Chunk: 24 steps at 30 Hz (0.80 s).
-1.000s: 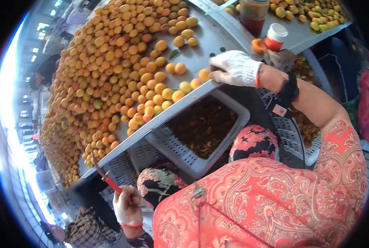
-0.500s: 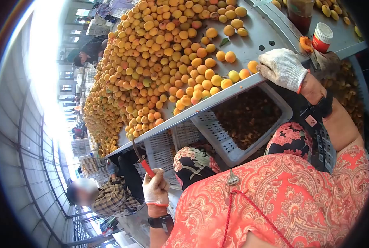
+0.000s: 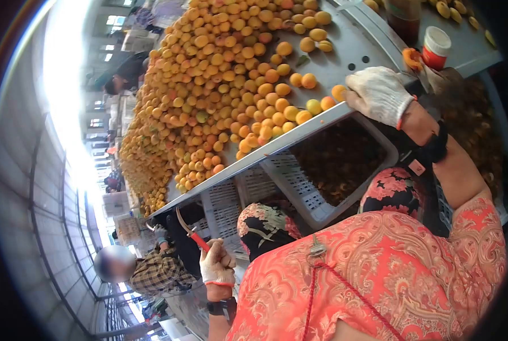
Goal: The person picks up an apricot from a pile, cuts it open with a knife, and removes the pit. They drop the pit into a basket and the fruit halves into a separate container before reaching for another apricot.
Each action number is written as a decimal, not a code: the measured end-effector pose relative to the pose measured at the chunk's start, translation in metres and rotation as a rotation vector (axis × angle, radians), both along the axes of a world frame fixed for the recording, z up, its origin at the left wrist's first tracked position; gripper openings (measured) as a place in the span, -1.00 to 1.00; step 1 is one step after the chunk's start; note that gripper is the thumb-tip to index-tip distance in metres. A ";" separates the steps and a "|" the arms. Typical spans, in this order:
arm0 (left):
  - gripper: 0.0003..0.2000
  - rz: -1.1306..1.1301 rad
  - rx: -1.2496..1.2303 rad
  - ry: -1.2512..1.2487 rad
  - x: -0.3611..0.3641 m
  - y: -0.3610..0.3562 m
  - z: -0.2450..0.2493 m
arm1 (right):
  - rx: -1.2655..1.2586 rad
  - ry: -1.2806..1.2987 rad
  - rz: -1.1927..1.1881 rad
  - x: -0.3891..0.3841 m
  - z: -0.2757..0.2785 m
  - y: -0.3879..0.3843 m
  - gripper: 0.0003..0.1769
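My left hand [image 3: 217, 264], in a white glove with an orange cuff, is closed round the red handle of a knife [image 3: 199, 241] with a curved blade. The blade points up and away, just short of the metal table's front edge [image 3: 220, 175]. On that same edge, further right, rests my gloved right hand [image 3: 379, 96], its fingers curled over the rim. Beside its knuckles lies one apricot [image 3: 339, 92]. A large heap of apricots [image 3: 225, 74] covers the table in front of me. Whether anything sits inside the right hand's fingers is hidden.
Under the edge stands a grey crate [image 3: 316, 210] with brown pieces in it. At right are a white-capped red jar [image 3: 436, 48], a split apricot [image 3: 412, 58] and a dark drink container [image 3: 404, 20]. A person in a checked shirt [image 3: 162, 271] sits at left.
The knife in my left hand has dropped slightly, its tip now away from the apricots at the edge. My right hand keeps its place on the rim. The view has shifted a little.
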<state>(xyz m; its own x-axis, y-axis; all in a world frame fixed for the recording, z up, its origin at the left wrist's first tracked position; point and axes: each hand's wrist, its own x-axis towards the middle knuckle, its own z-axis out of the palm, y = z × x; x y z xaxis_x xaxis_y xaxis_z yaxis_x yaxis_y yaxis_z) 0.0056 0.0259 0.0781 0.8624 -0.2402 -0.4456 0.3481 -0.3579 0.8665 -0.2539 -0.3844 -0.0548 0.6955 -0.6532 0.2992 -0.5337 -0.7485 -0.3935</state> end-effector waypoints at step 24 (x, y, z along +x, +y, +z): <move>-0.89 -0.096 0.128 0.052 -0.010 -0.025 -0.012 | 0.091 0.045 -0.051 0.004 -0.004 0.002 -0.62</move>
<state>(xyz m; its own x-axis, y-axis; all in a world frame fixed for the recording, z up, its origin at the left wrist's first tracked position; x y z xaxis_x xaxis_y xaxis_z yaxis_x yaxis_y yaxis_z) -0.0040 0.0006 0.0660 0.8133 -0.2586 -0.5211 0.3500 -0.4980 0.7934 -0.2500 -0.3822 -0.0587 0.6721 -0.7113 0.2057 -0.5891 -0.6820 -0.4335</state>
